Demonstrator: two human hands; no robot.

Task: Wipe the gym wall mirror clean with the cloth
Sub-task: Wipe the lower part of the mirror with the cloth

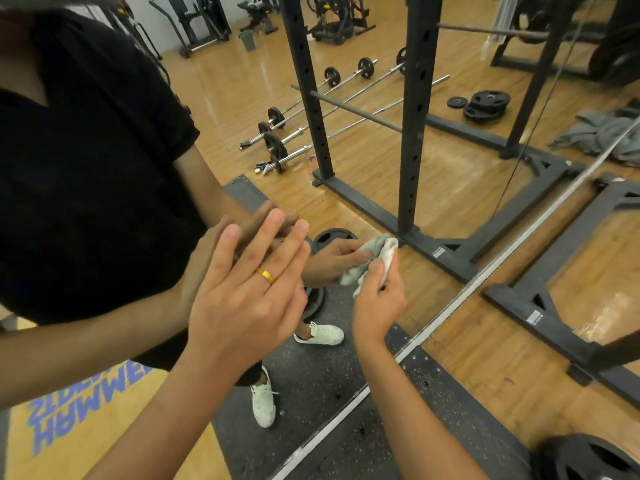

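The cloth (pixel 384 258), gripped in the right hand (pixel 377 299), meets the mirror (pixel 363 133) near its bottom edge, while the flat, straight-fingered left hand (pixel 242 299) seemingly touches the glass and could leave fresh smudges.

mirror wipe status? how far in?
Done: the cloth is picked up and brought to the mirror. In hand: the right hand grips the bunched cloth against the glass low down, near the bottom edge. The left hand is flat at the glass, fingers straight. Left: no streaks or clean patches show, so the wiped area cannot be judged. Treat most of the mirror as pending.
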